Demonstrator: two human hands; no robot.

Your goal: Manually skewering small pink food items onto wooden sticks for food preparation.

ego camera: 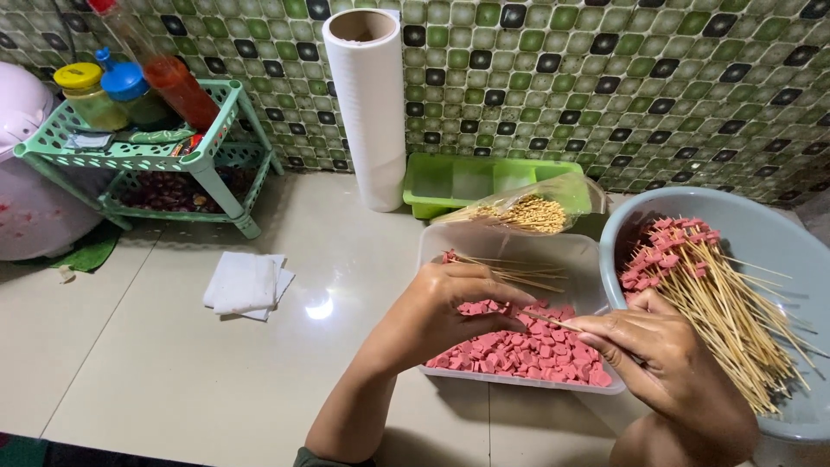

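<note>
Over the white tray (pixel 432 246), left hand (pixel 450 303) pinches a pink sausage slice (pixel 484 308); right hand (pixel 661 350) grips a bamboo skewer (pixel 553 322) — best pushed through the slice's centre, straight

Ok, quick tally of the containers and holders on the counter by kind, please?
White rectangular tray of pink sausage pieces: 1
Grey round basin of loaded skewers: 1
Green compartment box: 1
Clear bag of bare skewers: 1
Green two-tier rack: 1
Total: 5
</note>
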